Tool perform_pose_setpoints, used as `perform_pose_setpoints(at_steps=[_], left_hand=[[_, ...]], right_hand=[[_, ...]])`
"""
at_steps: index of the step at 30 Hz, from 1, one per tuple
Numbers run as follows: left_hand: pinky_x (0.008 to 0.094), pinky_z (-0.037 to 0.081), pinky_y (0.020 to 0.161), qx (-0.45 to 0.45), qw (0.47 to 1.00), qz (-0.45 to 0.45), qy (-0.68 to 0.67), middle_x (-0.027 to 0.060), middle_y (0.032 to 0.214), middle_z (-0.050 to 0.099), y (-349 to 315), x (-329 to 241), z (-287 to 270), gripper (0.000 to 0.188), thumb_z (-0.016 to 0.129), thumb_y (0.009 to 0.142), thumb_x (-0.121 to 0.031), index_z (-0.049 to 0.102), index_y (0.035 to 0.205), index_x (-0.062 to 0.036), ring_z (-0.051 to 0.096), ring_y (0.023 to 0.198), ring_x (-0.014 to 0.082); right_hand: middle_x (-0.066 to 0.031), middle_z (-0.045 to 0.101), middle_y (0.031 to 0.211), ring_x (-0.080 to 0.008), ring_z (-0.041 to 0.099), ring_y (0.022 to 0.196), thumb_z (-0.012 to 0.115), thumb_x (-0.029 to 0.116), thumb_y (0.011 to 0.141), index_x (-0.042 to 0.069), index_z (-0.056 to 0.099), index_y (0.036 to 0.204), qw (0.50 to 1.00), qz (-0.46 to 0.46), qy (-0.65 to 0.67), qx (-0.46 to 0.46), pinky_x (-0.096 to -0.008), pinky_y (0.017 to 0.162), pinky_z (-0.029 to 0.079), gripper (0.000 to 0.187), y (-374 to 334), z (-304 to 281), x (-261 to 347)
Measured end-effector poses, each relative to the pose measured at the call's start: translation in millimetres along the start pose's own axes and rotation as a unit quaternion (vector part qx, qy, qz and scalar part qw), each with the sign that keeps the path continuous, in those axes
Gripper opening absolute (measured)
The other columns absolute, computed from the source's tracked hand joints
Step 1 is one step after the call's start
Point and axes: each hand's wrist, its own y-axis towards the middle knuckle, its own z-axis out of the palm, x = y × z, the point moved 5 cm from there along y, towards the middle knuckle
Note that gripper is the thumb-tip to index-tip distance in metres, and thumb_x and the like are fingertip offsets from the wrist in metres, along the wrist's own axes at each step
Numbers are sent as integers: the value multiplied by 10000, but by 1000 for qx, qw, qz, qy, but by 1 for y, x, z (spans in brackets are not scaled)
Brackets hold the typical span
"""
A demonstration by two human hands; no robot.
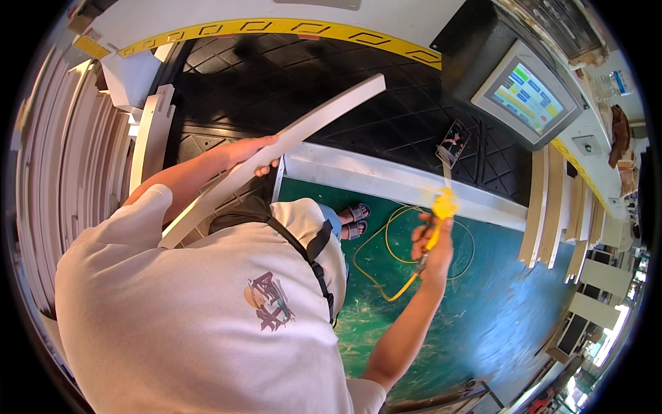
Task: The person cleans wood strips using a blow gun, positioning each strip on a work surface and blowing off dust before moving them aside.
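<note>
My left hand (256, 152) is closed round a long pale bar (331, 110) with straight edges. The bar slants from beside my torso up toward the right, its far end over a black quilted-looking surface (276, 83). In my right hand (434, 245) is a yellow air blow gun (445, 205), gripped by its handle and slightly blurred. A yellow air hose (396, 295) runs from the gun's lower end and loops over the green floor. The gun points away from me, apart from the bar.
A machine screen (527, 96) stands at the upper right, below a yellow-striped beam (276, 26). A white ledge (407, 181) edges the black surface. Long pale boards stand at the left (76, 179) and more at the right (536, 207). Green floor (483, 310) lies around my feet.
</note>
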Motion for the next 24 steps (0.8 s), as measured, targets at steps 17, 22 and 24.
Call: perform_pose_setpoints(at_steps=[17,22,24], left_hand=[[438,569,871,-249,684,242,641,214,1179,733,145,-145,40,789,602,962,-690,570,1475,-92,730,960,348],[463,508,1017,-301,557,251,732,176,1334,644,164,-164,13,688,606,996,-557,495,1521,-128,618,1212,387],[464,496,1037,-324,525,266,741,164,1358,626,168,-152,-4,635,613,1008,-495,496,1513,-128,598,1238,381]], right_hand=[[2,609,676,-45,373,442,583,303,1075,4,652,1344,993,108,20,41,-229,447,259,409,-119,33,-138],[-162,740,1162,-55,395,436,396,473,1128,62,519,1487,991,35,123,-32,-222,406,265,560,-125,32,-127],[-124,732,1061,-49,394,432,396,477,1130,61,538,1456,995,1,73,-68,-214,399,253,547,-106,33,-92]])
